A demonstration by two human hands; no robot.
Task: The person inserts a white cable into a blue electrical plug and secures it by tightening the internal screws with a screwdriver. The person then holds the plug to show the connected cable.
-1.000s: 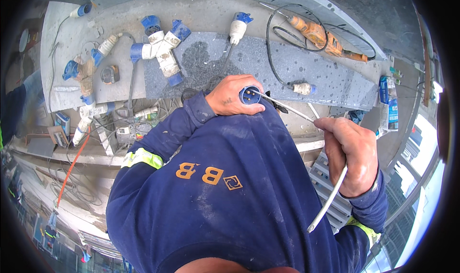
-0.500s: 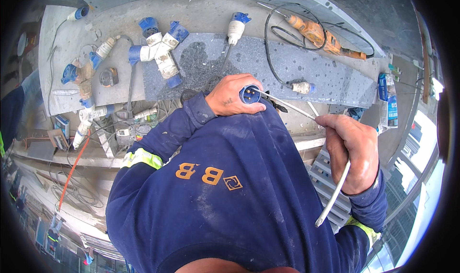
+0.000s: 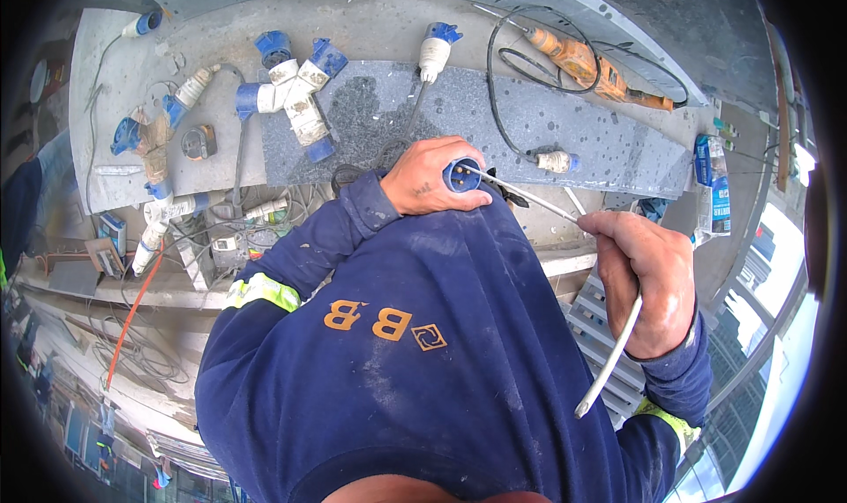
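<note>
My left hand (image 3: 432, 175) is wrapped round a blue round industrial plug (image 3: 462, 176), its open face turned up and metal pins showing inside. In the closed fingers of my right hand (image 3: 648, 278) is a long, thin white rod-like piece (image 3: 534, 199). One end of it reaches into the plug's face among the pins. A white length with a flattened tip (image 3: 584, 408) comes out below the same hand; whether both belong to one bent piece is hidden by the palm. Dark cable loops (image 3: 353, 175) lie beside my left wrist.
On the grey slab (image 3: 371, 106) ahead lie a white-and-blue splitter (image 3: 300, 93), a taped connector (image 3: 435, 53), a smaller connector (image 3: 558, 161) and an orange power tool (image 3: 582, 62) with black cord. More taped connectors (image 3: 154, 150) sit left. A plastic packet (image 3: 713, 185) stands right.
The right hand and the white piece have shifted very slightly left. My left hand keeps its grip on the plug.
</note>
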